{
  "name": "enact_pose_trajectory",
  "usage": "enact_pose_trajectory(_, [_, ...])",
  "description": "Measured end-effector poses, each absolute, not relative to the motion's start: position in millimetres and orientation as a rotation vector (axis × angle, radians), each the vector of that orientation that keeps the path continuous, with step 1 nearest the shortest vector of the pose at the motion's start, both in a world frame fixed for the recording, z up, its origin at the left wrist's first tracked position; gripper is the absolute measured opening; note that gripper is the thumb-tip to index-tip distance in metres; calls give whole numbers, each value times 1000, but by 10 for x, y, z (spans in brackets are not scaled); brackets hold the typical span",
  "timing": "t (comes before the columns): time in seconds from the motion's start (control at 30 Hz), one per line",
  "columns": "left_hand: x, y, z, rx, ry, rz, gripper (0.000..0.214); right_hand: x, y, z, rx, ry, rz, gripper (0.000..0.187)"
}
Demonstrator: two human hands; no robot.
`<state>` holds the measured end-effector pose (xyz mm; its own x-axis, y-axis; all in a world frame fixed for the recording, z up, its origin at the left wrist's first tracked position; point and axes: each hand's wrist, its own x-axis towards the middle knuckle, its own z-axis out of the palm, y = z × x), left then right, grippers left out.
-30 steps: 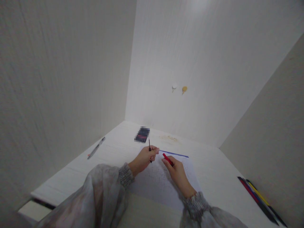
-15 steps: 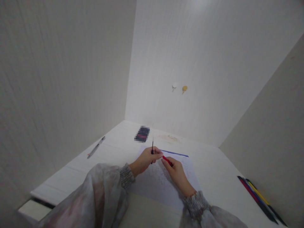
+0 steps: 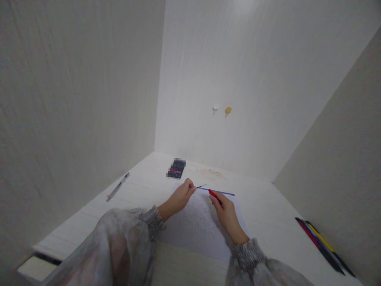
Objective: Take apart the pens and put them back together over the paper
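Note:
My left hand [image 3: 182, 195] is closed, pinching a thin dark stick with a pale end [image 3: 201, 186], like a pen refill, that points right over the top of the paper. Most of its length is hidden by my fingers. In my closed right hand [image 3: 226, 210] is a red pen [image 3: 212, 193] with a dark part near my palm. Its red end tilts up and left towards the stick, a small gap apart. Under both hands lies a sheet of paper [image 3: 196, 234] with faint marks and a blue strip [image 3: 222, 192] along its far edge.
A phone [image 3: 176, 170], partly pixelated, lies near the back wall. Towards the left wall rests a clear pen [image 3: 118, 187]. Several coloured pens [image 3: 323, 244] lie along the right wall. Two hooks [image 3: 228, 110] are on the back wall, and walls enclose the white table [image 3: 264, 222].
My hands have moved apart; the red pen, earlier touched by both, is now only in my right hand. The dark stick in my left hand has swung from upright to nearly level, pointing right.

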<state>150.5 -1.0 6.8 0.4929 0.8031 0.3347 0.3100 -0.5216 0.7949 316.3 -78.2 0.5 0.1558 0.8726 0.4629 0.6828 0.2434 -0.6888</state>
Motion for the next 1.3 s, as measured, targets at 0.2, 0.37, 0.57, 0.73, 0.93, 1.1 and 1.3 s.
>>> enact_pose_trajectory(0.2, [1480, -66, 134, 2187, 925, 903, 12, 3186, -779, 15, -1527, -1631, 172, 30])
enact_pose_trajectory(0.37, [1481, -70, 145, 2306, 955, 855, 11, 3199, -785, 0, -1609, -1745, 19, 28])
enact_pose_trajectory(0.57, [1520, -46, -21, 2381, 716, 871, 13, 3096, -829, 20, -1646, -1948, -258, 31])
enact_pose_trajectory(0.73, [1484, -54, -32, 2251, 749, 926, 28, 3114, -854, 64, -1505, -2050, -249, 17])
enact_pose_trajectory(0.93, [1458, -109, 60, 2208, 717, 856, 28, 3183, -885, 107, -1511, -2152, -305, 16])
enact_pose_trajectory(1.1, [1497, -118, 11, 2203, 742, 806, 32, 3136, -878, 113, -1470, -2207, -238, 23])
enact_pose_trajectory(1.3, [1508, -117, 21, 2284, 717, 783, 33, 3128, -861, 60, -1604, -2068, 190, 28])
